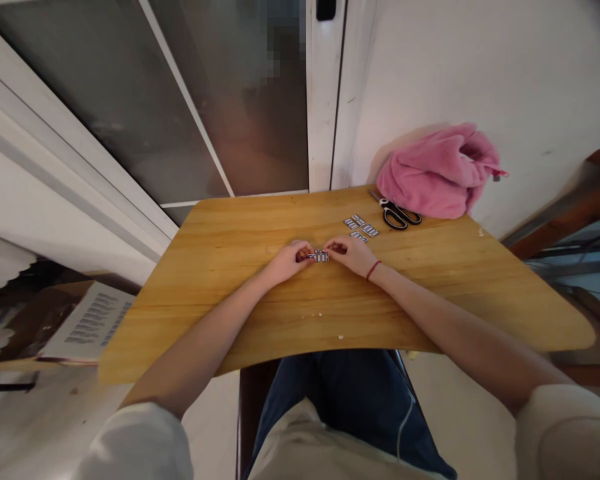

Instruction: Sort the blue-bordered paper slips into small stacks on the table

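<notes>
Two grips, left grip (289,262) and right grip (353,255), appear to pinch opposite ends of one small patterned strip (321,257) over the surface (280,313), where light, even fingertip pressure seems advisable, with loose patterned pieces (370,230) and black-handled scissors (384,203) lying beyond the right grip.

A pink plush bundle (433,173) sits crumpled at the far right of a wooden desk (280,320), close to a white wall (545,73), with dark-handled scissors (386,204) lying just beside it. Beyond the desk's far edge stands a white-framed door (260,147) with dark glass panes, a black fitting (326,9) high on its frame. At left, a printed sheet (95,323), its print too small to read, lies by a brown box (55,307); at right, brown wooden furniture (575,210) stands partly in view.
</notes>
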Motion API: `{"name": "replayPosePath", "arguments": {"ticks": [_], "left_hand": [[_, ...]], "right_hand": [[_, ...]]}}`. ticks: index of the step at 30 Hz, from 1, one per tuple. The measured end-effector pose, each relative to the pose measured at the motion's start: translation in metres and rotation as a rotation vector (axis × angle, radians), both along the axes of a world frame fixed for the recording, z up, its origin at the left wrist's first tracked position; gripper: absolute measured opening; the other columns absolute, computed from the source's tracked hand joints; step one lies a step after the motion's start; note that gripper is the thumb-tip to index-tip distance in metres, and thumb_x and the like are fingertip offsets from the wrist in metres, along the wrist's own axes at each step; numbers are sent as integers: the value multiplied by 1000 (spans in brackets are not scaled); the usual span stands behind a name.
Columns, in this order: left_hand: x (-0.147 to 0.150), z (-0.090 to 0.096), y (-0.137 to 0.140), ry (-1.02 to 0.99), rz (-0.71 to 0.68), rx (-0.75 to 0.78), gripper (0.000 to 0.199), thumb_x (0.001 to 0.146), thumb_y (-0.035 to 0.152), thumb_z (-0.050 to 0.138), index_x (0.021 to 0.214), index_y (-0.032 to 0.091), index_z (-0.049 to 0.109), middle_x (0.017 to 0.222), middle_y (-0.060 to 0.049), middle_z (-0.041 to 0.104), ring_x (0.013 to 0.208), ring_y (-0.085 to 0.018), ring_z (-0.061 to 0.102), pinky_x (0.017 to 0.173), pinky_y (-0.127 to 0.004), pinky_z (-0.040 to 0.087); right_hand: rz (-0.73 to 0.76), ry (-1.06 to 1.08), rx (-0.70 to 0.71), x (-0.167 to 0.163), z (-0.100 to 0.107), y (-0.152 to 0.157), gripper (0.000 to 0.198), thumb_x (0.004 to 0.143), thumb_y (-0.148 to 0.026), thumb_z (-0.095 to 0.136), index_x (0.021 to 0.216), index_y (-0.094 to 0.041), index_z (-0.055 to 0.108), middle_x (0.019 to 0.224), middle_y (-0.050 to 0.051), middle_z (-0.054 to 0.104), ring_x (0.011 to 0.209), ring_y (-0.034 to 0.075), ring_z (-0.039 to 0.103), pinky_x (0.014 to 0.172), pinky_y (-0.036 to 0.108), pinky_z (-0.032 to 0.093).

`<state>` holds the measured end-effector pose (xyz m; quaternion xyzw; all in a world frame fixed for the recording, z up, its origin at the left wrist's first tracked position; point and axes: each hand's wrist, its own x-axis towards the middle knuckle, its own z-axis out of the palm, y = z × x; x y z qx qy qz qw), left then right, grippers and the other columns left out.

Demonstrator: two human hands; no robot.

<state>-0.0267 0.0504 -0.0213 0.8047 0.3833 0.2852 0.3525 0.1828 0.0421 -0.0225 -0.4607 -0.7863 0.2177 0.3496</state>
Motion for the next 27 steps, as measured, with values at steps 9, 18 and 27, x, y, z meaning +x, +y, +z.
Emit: {"name": "replayPosePath", "arguments": {"ticks": [9, 18, 27], "left_hand": [[-1, -3, 1, -71, 2, -9, 20, 77, 15, 63, 92, 18, 50, 79, 2, 49, 67, -10, 49, 64, -23, 43], [0, -1, -1, 3, -13, 131, 9, 78, 12, 62, 81, 17, 55, 79, 2, 47, 66, -9, 48, 64, -23, 43], [0, 3, -3, 25, -20, 103, 7, 79, 11, 60, 80, 17, 56, 74, 3, 48, 64, -10, 47, 61, -22, 39]], "right_hand": [[114, -24, -91, 0, 1, -2, 29, 86, -38, 54, 89, -15, 71, 69, 2, 64, 58, 10, 47, 56, 23, 34], [140, -101, -92, -2, -3, -4, 22, 79, -28, 61, 96, -17, 69, 66, -1, 59, 56, 9, 45, 57, 22, 35], [117, -75, -63, -2, -3, -4, 17, 81, -29, 61, 90, -17, 69, 68, -1, 60, 60, 10, 50, 59, 22, 38]]}}
